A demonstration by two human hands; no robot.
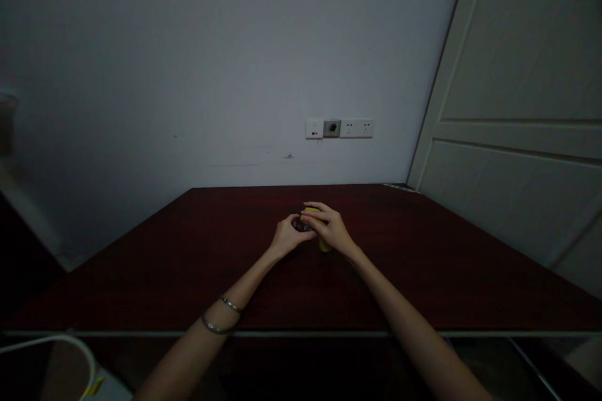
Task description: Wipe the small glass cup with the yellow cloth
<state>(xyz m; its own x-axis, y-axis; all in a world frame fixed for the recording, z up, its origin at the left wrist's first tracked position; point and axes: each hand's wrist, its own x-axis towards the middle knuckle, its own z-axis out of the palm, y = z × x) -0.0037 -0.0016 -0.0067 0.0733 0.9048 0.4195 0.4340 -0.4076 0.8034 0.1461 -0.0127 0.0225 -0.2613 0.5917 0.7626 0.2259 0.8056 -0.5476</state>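
Both hands meet near the middle of the dark red table. My left hand [288, 237] is curled around a small, shiny, glass-like object [301, 225], its rounded edge showing between thumb and fingers. Its exact kind is too dim and covered to make out. Over it, my right hand [330, 229] presses a soft-looking yellow piece [324, 245], perhaps a cloth or sponge. Yellow shows above the fingers and again below the palm; the rest is hidden. The right fingers reach across toward the left hand, and the yellow piece appears to touch the shiny object.
The table [197, 244] stands against a pale wall [235, 75] with a row of sockets [356, 128]. A panelled white door [522, 100] is on the right. Below the front edge at lower left runs a white cable [70, 339]. Two bracelets [219, 326] circle my left forearm.
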